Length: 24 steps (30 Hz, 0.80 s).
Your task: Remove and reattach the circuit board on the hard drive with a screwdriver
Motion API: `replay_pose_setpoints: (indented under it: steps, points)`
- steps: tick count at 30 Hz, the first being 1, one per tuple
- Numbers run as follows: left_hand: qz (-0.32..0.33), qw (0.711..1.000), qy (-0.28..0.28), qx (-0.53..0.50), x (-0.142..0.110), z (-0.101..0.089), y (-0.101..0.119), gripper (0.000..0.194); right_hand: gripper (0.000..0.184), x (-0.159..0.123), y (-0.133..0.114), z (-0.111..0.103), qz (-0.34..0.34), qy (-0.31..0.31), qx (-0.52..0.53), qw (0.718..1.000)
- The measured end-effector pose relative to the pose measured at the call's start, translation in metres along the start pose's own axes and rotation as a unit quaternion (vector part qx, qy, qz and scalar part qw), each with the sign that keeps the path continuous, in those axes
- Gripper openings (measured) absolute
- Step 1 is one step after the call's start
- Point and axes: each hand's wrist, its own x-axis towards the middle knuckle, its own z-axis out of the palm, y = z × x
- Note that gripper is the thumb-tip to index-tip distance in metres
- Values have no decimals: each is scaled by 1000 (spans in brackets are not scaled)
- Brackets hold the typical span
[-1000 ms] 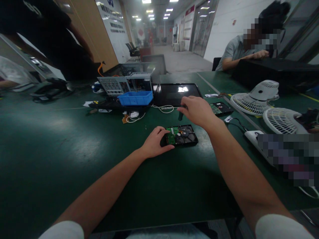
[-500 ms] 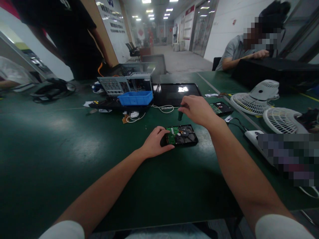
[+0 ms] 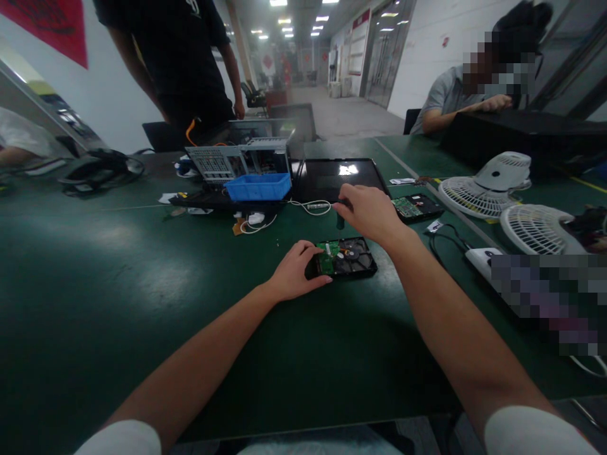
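A hard drive (image 3: 356, 258) lies flat on the green table, its green circuit board (image 3: 327, 260) facing up at the left end. My left hand (image 3: 296, 272) grips that left end, thumb along the near edge and fingers on the far side and board. Above the drive's far edge, my right hand (image 3: 367, 208) is closed around the dark handle of a screwdriver (image 3: 340, 221), held upright. The screwdriver's shaft and tip are too thin to make out, so I cannot tell whether it touches the drive.
Behind the drive stand a blue plastic bin (image 3: 258, 188) and an open computer case (image 3: 218, 163). A second hard drive (image 3: 417, 206) and white fans (image 3: 478, 186) lie to the right. One person (image 3: 175, 63) stands across the table; another (image 3: 441, 101) sits at the right.
My right hand has shifted slightly left and down with the screwdriver. My left hand and the hard drive have stayed put. The standing person has moved to the right.
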Motion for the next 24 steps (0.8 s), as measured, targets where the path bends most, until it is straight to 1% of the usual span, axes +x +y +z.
replay_pose_setpoints:
  steps: [2,6,9,14,19,24]
  points:
    - [-1,1000,0,-1,0,0,0,69,24,-1,0,0,3,-3,-3,1000]
    - [-4,1000,-3,-1,0,0,-1,68,25,-1,2,1,-19,-24,20,999]
    - [-3,1000,-3,-2,0,0,-1,69,25,-1,3,1,-16,-32,26,999]
    - [0,1000,-1,-1,0,1,-2,69,23,1,4,6,1,-17,38,999]
    - [1,1000,-1,2,0,1,-1,70,24,2,4,15,2,6,64,998]
    - [4,1000,4,-3,0,0,0,70,23,2,4,14,6,10,23,1000]
